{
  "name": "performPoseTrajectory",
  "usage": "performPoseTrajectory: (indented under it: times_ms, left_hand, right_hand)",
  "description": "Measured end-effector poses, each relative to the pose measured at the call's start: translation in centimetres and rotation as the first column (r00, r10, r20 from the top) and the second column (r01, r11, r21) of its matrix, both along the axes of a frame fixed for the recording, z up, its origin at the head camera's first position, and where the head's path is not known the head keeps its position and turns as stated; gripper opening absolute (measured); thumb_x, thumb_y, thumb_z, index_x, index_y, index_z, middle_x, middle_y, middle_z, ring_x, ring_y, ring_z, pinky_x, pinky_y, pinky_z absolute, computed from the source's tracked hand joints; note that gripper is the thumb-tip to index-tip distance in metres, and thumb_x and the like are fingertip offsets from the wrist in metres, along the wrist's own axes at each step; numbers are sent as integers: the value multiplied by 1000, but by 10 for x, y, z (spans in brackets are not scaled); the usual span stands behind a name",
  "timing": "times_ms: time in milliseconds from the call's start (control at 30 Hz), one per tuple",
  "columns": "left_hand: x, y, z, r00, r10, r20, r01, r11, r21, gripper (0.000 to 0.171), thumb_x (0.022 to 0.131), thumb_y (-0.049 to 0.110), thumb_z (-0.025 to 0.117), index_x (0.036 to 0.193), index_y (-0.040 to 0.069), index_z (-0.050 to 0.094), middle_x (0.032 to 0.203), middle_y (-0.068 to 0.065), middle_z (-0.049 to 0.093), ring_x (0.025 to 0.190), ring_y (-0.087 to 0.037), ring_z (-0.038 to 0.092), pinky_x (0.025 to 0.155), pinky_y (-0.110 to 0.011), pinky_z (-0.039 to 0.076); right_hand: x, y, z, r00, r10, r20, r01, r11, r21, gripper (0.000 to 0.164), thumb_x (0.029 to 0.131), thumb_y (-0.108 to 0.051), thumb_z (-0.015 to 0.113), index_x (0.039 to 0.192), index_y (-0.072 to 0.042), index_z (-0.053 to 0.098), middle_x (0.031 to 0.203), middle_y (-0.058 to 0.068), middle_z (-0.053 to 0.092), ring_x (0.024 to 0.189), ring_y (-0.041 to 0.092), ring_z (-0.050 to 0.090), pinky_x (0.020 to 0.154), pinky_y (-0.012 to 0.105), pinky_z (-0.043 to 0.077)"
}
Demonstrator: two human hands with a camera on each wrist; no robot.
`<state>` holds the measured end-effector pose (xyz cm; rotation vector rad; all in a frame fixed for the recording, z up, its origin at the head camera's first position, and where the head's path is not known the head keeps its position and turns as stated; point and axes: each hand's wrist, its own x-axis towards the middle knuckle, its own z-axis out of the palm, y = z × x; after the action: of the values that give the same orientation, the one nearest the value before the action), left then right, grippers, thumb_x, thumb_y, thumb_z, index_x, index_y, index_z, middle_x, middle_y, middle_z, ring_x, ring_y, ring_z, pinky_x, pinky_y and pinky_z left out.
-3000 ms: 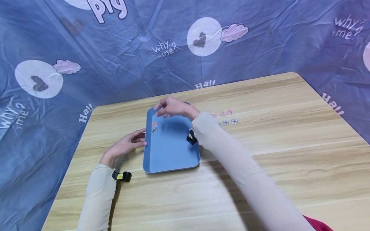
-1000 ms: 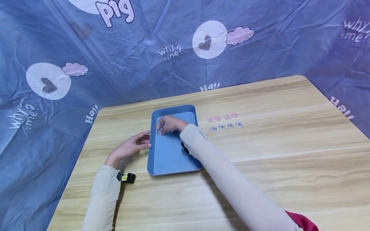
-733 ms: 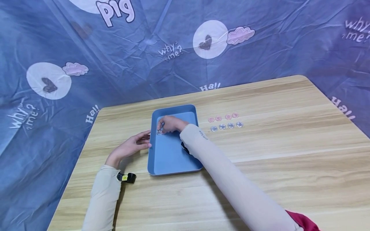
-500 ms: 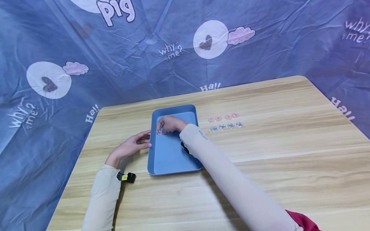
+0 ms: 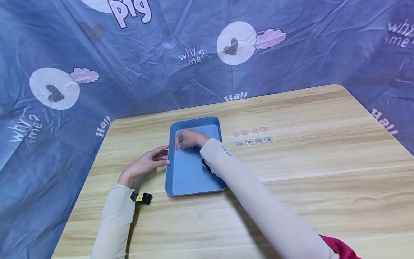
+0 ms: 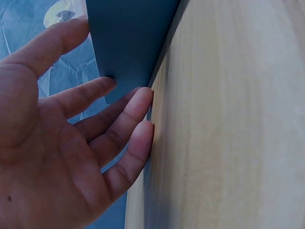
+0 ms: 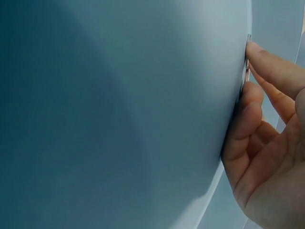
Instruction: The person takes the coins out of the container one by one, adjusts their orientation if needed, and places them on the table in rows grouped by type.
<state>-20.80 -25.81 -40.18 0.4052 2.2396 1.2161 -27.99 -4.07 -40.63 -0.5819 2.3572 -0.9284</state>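
A blue rectangular tray [image 5: 194, 180] lies on the wooden table. My left hand [image 5: 143, 163] rests against its left wall; in the left wrist view the fingers [image 6: 102, 88] are spread and loosely bent, some touching the wall. Inside the tray, my right hand [image 5: 191, 139] reaches down at the upper left. Its thumb and fingers pinch at a small silver patterned disc [image 5: 178, 148], which is flat on the tray bottom and partly covered. From the right wrist view, the thin discs [image 7: 247, 71] show edge-on under the fingertips, one with a reddish edge.
To the right of the tray, several pink discs [image 5: 245, 132] form a row, with several silver discs [image 5: 249, 141] in a row below. The table [image 5: 307, 151] extends around the tray. A blue printed cloth [image 5: 145, 82] hangs behind.
My right hand has come down from above the tray's far left onto the discs there, now covering the pink one. Over the last second it barely moves. The left hand stays at the wall.
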Motion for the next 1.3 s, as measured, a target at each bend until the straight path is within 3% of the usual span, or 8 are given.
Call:
performPoseTrajectory:
  times_ms: [233,400,600,767,900,1300]
  left_hand:
    - [1,0,0,1000,-3,-6,3,1000,3,74,95,23,62,153,3,21,147,-27,39,133,-40,44,108,-44,43]
    - [1,0,0,1000,-2,-7,2,1000,2,74,95,23,62,153,3,21,147,-27,40,132,-40,44,108,-43,43]
    - [1,0,-1,1000,-4,-11,4,1000,-8,74,95,24,62,153,3,21,146,-27,40,132,-40,45,109,-46,42]
    - [1,0,0,1000,-1,-15,1,1000,-13,74,95,25,62,153,3,22,146,-27,40,132,-40,44,109,-46,41]
    - [0,0,-1,1000,2,-5,-2,1000,-4,74,95,24,62,153,3,21,147,-27,39,133,-40,43,109,-47,41]
    - [-1,0,0,1000,4,-12,-4,1000,-16,74,95,24,62,154,4,21,147,-26,40,133,-40,44,109,-48,41]
  right_hand:
    - [0,-2,0,998,42,-48,-39,998,47,12,88,-8,67,101,-10,67,104,4,63,83,15,50,70,23,41]
    - [1,-2,3,996,79,-43,-77,995,58,6,87,-4,65,89,-9,63,91,1,57,79,14,48,69,20,39]
    - [2,-2,5,992,122,-20,-119,988,93,18,88,-7,66,76,-13,55,81,-1,48,75,14,44,67,21,36]
    - [2,-2,7,991,129,-22,-125,983,133,4,89,-8,64,86,-11,64,85,-1,54,75,13,46,65,20,37]
    - [1,-1,7,990,137,-24,-133,982,138,9,90,-7,60,93,-9,68,86,0,57,73,13,46,63,20,37]
    - [1,3,3,995,69,66,-71,997,35,15,89,-7,63,104,-9,62,120,7,57,102,19,50,86,26,40]
